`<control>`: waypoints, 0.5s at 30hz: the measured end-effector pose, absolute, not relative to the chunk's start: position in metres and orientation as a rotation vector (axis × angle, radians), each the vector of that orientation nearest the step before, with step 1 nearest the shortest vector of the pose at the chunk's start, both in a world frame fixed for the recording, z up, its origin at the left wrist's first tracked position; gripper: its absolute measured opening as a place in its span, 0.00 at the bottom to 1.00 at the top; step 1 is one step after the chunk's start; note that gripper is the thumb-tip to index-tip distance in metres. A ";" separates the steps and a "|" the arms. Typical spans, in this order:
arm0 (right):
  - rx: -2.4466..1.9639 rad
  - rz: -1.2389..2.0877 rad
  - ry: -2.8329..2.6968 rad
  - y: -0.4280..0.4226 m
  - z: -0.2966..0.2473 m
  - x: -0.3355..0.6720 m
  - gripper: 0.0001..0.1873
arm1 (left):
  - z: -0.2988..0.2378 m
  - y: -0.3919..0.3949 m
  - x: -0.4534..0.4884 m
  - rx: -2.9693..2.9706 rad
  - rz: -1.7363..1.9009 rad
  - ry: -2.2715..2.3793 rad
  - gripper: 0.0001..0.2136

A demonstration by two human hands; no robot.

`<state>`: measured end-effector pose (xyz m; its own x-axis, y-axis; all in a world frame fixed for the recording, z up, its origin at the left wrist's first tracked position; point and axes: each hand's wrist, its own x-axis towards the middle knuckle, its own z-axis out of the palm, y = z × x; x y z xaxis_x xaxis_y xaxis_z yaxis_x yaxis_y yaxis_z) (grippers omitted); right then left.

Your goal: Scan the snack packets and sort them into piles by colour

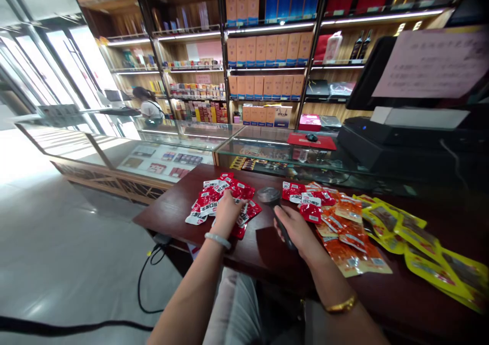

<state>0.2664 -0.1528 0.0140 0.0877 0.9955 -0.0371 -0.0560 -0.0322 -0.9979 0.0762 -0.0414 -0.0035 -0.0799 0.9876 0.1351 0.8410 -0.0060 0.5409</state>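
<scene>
My right hand (296, 228) is wrapped round the dark handle of a barcode scanner (269, 196), its head tilted up over the wooden table. My left hand (228, 212), with a pale bangle at the wrist, reaches into a pile of red-and-white snack packets (208, 202). Its fingers are closed at one packet there, though the fingertips are partly hidden. Beyond the scanner, more red packets (310, 212) lie beside orange snack packets (346, 233). Further right are yellow snack packets (416, 238) with clear windows.
Glass display counters (171, 154) stand beyond the dark wooden table (168, 210). A mouse (311, 137) lies on a red mat (294, 140). At right is a monitor (372, 75) with a pink paper sheet. A person (151, 108) is at the far left. A cable (141, 279) hangs below.
</scene>
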 end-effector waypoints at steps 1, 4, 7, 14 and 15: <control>-1.237 1.194 -1.093 -0.151 0.015 0.266 0.22 | 0.000 -0.035 0.070 1.897 0.708 2.035 0.28; -1.240 1.186 -1.114 -0.150 0.014 0.267 0.23 | 0.009 -0.022 0.057 1.933 0.657 2.200 0.28; -1.258 1.137 -1.153 -0.154 0.011 0.275 0.22 | 0.015 -0.020 0.063 2.046 0.745 2.333 0.32; -1.336 1.005 -1.028 -0.190 0.003 0.317 0.22 | 0.010 -0.054 0.155 2.464 0.679 1.772 0.22; -1.350 0.984 -0.993 -0.196 0.002 0.324 0.23 | 0.008 -0.061 0.172 2.495 0.629 1.684 0.21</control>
